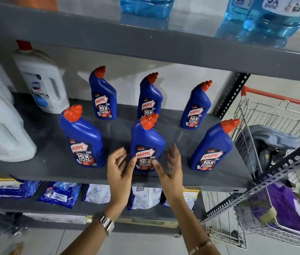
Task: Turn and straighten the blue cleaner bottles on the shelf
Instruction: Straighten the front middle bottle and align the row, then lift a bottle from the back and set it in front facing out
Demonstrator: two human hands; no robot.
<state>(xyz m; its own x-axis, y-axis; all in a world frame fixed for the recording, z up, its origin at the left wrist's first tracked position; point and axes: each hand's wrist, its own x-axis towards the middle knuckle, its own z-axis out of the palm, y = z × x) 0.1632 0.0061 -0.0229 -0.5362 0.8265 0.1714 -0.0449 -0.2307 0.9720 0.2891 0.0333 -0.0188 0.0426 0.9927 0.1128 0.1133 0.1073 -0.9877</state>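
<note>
Six blue cleaner bottles [146,142] upright on the grey shelf [40,162], labels forward. Left hand [119,170] and right hand [169,166] flank the front middle one, grip wide, empty. White jugs [42,83] left, wire cart [274,137] right.

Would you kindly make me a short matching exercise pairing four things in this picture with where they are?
Things:
1. white jug
2. cart
3. watch
4. front middle bottle

Places:
A. on the left wrist
B. between the two open hands
C. right of the shelf
D. back left of the bottles' shelf

Pairs: 1-D, 2-C, 3-A, 4-B. The left hand and right hand flank that bottle.
</note>
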